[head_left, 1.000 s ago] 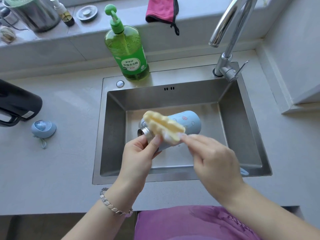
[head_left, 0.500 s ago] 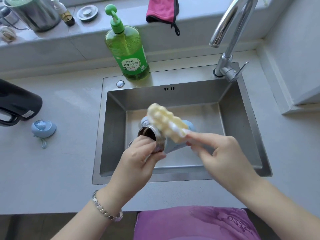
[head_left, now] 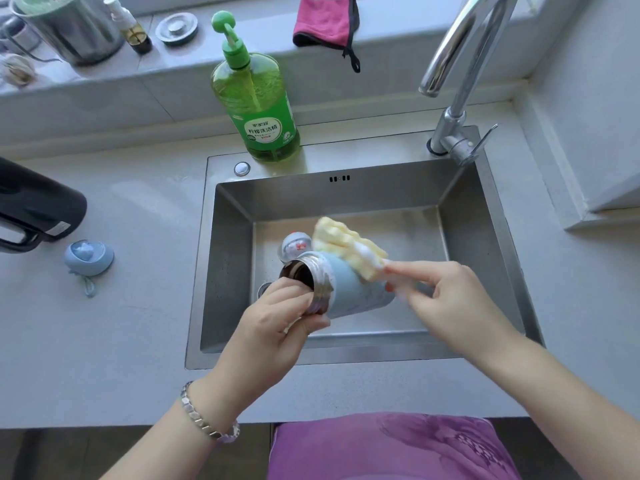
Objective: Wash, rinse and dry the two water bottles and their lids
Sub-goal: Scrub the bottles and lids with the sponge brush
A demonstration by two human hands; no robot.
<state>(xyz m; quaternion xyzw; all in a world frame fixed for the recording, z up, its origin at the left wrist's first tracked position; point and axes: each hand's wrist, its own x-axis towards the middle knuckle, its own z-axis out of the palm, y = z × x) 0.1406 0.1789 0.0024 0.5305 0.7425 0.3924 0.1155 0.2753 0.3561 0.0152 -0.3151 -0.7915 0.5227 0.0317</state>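
A light blue water bottle (head_left: 353,289) lies on its side over the steel sink (head_left: 228,271), its open steel mouth toward the left. My left hand (head_left: 277,323) grips the bottle at its threaded neck. My right hand (head_left: 446,299) pinches a soapy yellow sponge (head_left: 346,245) and presses it on the bottle's upper side. Behind the mouth, a small rounded lid (head_left: 294,245) with red marks lies in the sink. A light blue lid (head_left: 88,258) with a loop cord rests on the counter at the left. A black bottle (head_left: 38,206) lies at the far left.
A green dish soap pump bottle (head_left: 256,109) stands behind the sink. The chrome faucet (head_left: 457,64) arches over the right side. On the ledge lie a pink cloth (head_left: 325,20), a metal pot (head_left: 72,29), a small bottle and a drain plug (head_left: 176,27).
The bottle has been lifted and turned, so its open mouth now faces me more. The sponge has slid up along the bottle's body toward the right.
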